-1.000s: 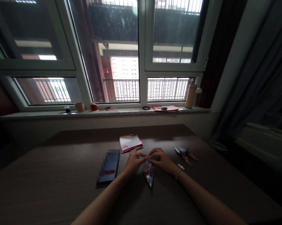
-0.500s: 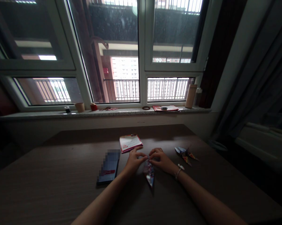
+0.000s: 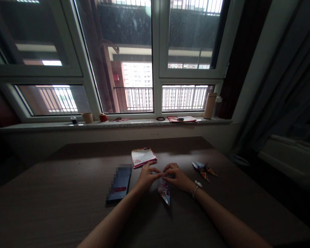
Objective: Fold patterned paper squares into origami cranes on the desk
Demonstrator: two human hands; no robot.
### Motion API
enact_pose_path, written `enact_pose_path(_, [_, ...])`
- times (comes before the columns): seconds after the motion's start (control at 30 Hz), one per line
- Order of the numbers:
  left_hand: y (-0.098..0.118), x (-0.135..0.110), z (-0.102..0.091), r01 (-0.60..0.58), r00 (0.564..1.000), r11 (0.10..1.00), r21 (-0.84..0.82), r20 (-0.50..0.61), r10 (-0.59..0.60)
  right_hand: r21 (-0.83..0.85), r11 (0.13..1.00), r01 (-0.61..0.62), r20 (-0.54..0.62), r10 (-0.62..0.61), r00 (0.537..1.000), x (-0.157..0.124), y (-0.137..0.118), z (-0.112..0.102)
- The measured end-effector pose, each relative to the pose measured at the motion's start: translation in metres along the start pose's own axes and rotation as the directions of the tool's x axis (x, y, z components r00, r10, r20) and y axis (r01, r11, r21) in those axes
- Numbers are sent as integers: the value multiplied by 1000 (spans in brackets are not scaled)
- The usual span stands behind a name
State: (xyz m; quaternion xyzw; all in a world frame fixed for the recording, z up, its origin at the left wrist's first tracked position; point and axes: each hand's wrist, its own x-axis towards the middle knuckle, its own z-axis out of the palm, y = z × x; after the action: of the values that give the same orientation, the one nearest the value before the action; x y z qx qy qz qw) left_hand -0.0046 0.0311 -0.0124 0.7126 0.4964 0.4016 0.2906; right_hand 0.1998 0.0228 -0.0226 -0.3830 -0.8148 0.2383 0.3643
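Note:
Between my two hands is a folded piece of patterned paper point(image 3: 164, 191), narrowing to a pale point that faces me. My left hand point(image 3: 148, 175) pinches its far end between thumb and forefinger. From the other side my right hand point(image 3: 177, 176) pinches the same far end, its fingertips almost touching those of the left. The fingers cover the top of the paper, so the fold there is hidden. A stack of printed paper squares point(image 3: 143, 157) lies just beyond my left hand. To the left rests a phone point(image 3: 120, 184), partly blurred out.
A folded paper butterfly-like piece point(image 3: 203, 170) lies on the brown table point(image 3: 67, 193) to the right. On the windowsill point(image 3: 141, 123) stand a paper cup point(image 3: 87, 118), a red spool-like item point(image 3: 103, 117) and a tan bottle point(image 3: 210, 106), with papers point(image 3: 183, 119) under a dark-handled tool.
The near tip of the folded paper has swung slightly to the right. Both hands keep their pinch at the far end, with only small finger shifts.

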Motion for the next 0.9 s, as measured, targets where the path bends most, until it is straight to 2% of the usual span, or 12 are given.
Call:
enact_pose_path(0.6, [5, -2, 1, -36, 999, 993, 115, -8, 37, 7, 1000, -15, -29, 15, 999, 1, -2, 0])
enact_pose_path(0.9, [-2, 0, 3, -26, 998, 994, 109, -52, 32, 8, 1000, -15, -19, 15, 1000, 1, 3, 1])
